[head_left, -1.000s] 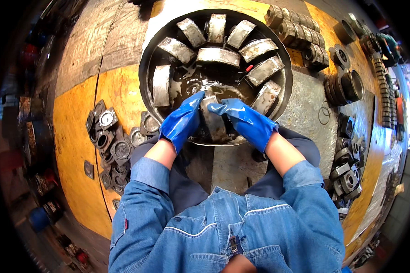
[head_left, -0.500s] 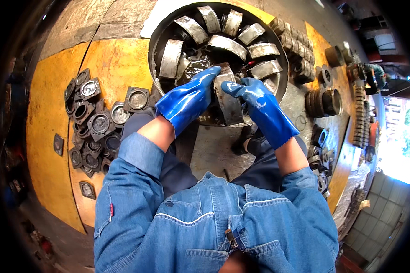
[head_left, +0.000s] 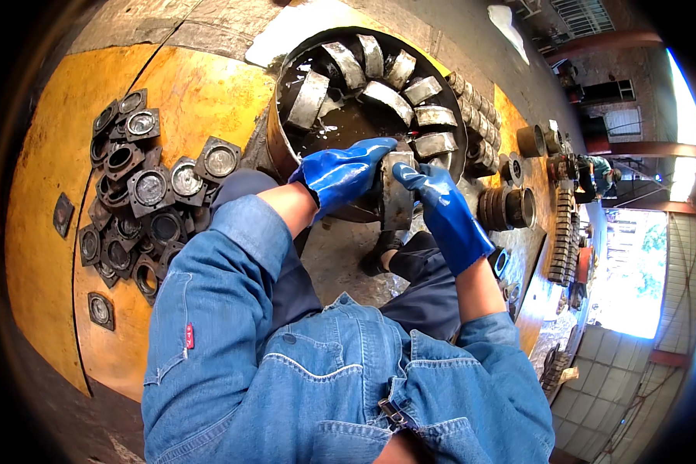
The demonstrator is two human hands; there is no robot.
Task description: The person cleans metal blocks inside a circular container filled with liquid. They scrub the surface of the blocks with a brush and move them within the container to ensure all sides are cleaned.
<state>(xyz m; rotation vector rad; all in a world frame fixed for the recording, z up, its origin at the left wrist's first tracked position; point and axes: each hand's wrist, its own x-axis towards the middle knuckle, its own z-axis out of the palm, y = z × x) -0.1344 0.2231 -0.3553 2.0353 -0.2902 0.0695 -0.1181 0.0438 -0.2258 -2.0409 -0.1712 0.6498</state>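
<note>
A thick, wet, curved metal piece (head_left: pixel 395 193) is held between my two hands over the near rim of a round metal tub (head_left: pixel 277 143). My left hand (head_left: pixel 344 175), in a shiny blue rubber glove, grips its left side near the top. My right hand (head_left: pixel 439 203), gloved alike, closes on the right side with the thumb across its face. Both hands' fingertips are partly hidden behind the piece. Inside the tub, several similar curved metal pieces (head_left: pixel 385 102) stand around the wall, with dark liquid (head_left: pixel 339 133) between them.
At left, square metal castings with round centres (head_left: pixel 150 188) lie heaped on yellow boards (head_left: pixel 42 255). Stacked metal rings (head_left: pixel 503 209) and rows of curved parts (head_left: pixel 479 116) stand right of the tub. Another person (head_left: pixel 595 178) is at far right.
The view has swung, so the tub and castings sit differently in it. Held in both hands throughout, the metal piece has come nearer the tub's near rim and turned slightly more upright.
</note>
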